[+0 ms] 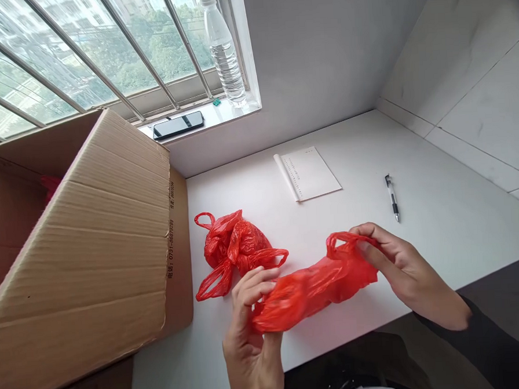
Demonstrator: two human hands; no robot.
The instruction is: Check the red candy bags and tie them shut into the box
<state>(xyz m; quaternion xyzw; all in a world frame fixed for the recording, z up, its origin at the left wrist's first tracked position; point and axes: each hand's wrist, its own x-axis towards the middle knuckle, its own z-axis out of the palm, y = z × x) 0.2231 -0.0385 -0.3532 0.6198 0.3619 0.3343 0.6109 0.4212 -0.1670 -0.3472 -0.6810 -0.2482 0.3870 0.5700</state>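
A red plastic bag (316, 284) is stretched between both my hands just above the white table (439, 220). My left hand (249, 328) grips its bunched lower end, fingers curled round it. At the handle end my right hand (402, 268) pinches the bag, with the loops sticking up past the fingers. A second red plastic bag (234, 248), crumpled into a loose knot, lies on the table just behind my left hand, its handles spread to either side.
A large open cardboard box (92, 249) fills the left side. On the table lie a white notepad (310, 173) and a pen (392, 198). A phone (178, 125) and a water bottle (222, 48) sit on the windowsill.
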